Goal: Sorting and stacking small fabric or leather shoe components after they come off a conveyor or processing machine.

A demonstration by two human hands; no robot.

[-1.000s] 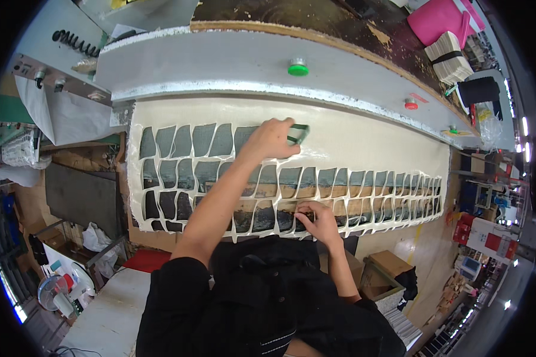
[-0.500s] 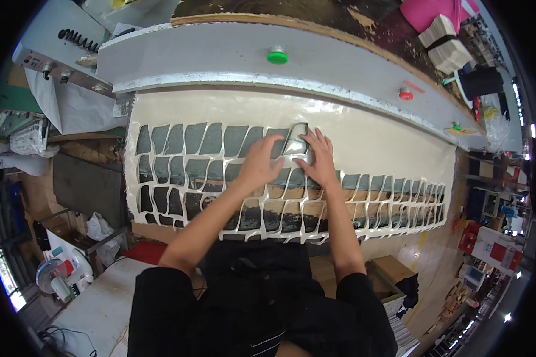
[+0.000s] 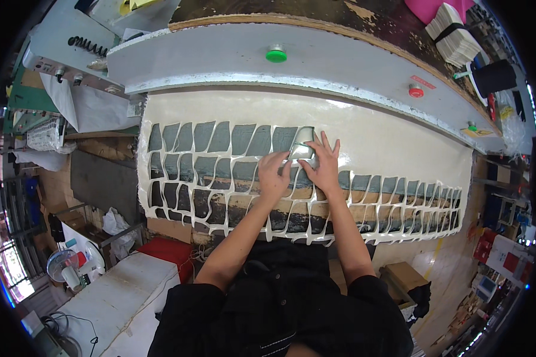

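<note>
Both left hand and right hand frame the die, thumbs apart from fingers. It lies on the sheet beside a hole. Apparent step: positioning; the next move seemingly calls for close alignment.

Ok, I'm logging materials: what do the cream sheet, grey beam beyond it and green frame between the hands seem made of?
Cream sheet: perhaps rubber or coated fabric, glossy; light glints off it. Grey beam: likely painted metal, matte; silvery at its scuffed edge. Green frame: possibly metal, finish unclear; thin, stiff walls.
</note>
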